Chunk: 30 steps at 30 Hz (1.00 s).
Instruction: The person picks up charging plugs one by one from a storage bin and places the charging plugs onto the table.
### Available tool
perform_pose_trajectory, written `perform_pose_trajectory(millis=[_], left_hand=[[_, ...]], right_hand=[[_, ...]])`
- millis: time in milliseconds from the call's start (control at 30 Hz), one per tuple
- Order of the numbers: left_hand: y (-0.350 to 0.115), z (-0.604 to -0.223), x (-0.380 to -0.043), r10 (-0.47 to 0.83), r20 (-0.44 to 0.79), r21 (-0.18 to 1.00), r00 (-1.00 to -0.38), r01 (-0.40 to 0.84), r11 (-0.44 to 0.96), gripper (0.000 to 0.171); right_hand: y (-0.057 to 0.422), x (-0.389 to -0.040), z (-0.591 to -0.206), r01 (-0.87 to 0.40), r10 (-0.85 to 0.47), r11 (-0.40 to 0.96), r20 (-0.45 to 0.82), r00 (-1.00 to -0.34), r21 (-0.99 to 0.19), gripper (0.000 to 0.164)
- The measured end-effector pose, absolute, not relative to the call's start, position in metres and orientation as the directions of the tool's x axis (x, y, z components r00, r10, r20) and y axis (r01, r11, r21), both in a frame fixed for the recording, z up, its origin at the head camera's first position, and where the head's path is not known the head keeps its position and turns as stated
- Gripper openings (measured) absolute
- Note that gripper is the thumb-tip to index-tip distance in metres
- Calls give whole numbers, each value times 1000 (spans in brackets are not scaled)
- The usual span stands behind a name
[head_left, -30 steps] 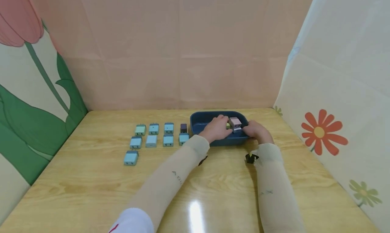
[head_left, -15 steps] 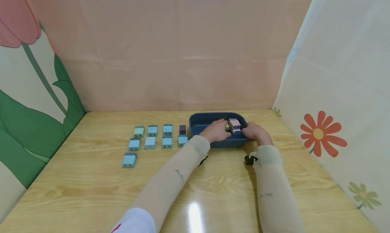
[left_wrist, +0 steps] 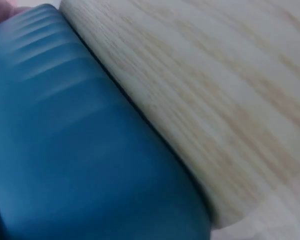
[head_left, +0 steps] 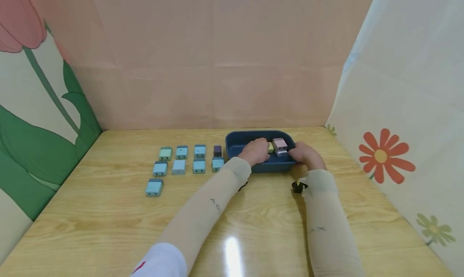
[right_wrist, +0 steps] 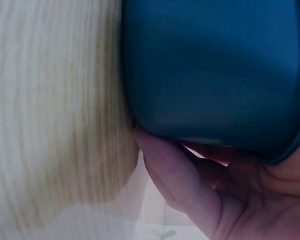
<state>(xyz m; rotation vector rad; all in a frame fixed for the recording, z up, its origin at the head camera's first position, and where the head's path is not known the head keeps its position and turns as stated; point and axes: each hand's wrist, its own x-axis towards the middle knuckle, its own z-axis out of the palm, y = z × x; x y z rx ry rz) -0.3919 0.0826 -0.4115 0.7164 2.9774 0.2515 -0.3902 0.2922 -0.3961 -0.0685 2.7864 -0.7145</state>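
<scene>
A dark blue plastic bin (head_left: pixel 273 167) stands at the back of the table, holding a pink charger block (head_left: pixel 279 143), a pale block (head_left: pixel 281 152) under it and a yellow one (head_left: pixel 270 147). My left hand (head_left: pixel 255 151) reaches over the near rim into the bin, fingers bent down and their tips hidden; I cannot tell whether it holds anything. At the bin's right end my right hand (head_left: pixel 306 154) grips the wall. In the right wrist view its fingers (right_wrist: pixel 175 170) curl against the outside of the bin (right_wrist: pixel 210 75).
Left of the bin, several light blue chargers (head_left: pixel 199 166) with two slots stand in rows on the wooden table (head_left: pixel 108 220). A green one (head_left: pixel 165 153) and a small dark purple block (head_left: pixel 217 151) are among them. Patterned cloth walls (head_left: pixel 217 67) surround the table.
My left hand has drawn slightly left inside the bin, away from the yellow and pink blocks, and its fingers are more bent. My right hand stays on the bin's end.
</scene>
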Motion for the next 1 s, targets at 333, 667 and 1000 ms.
perform_pose_trajectory(millis=[333, 667, 1000], left_hand=[[83, -403, -392, 454, 31, 204, -891, 450, 869, 30], [85, -405, -400, 484, -98, 220, -870, 455, 863, 29], [65, -385, -373, 520, -109, 391, -847, 445, 806, 46]], right_hand=[[293, -393, -395, 0, -129, 885, -245, -961, -466, 38], [293, -393, -400, 24, -120, 855, -243, -962, -518, 34], [292, -392, -398, 6, -130, 860, -231, -964, -510, 31]])
